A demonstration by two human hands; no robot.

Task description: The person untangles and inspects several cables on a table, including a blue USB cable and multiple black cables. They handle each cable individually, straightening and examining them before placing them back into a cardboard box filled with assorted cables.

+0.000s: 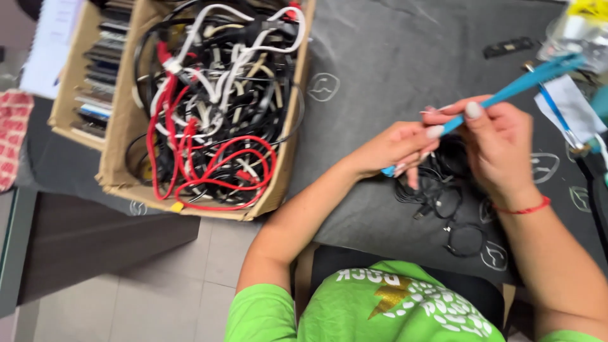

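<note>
Blue plastic tool [506, 88], long and thin like a brush handle or cable tie strip, is being held up over the dark grey cloth [392, 63] covering the table, pinched between both hands. The right hand [500, 142] is closing thumb and fingers round its middle, while the left hand [396, 149] is gripping the lower end, so the two hands are sitting almost together. It looks light, smooth and a bit bendy, so a firm hold near the middle seems wise. A tangle of black cables [443, 196] is lying on the cloth just below the hands. Well to the left, a cardboard box [123, 114] is overflowing with red, white and black cables [215, 101].
</note>
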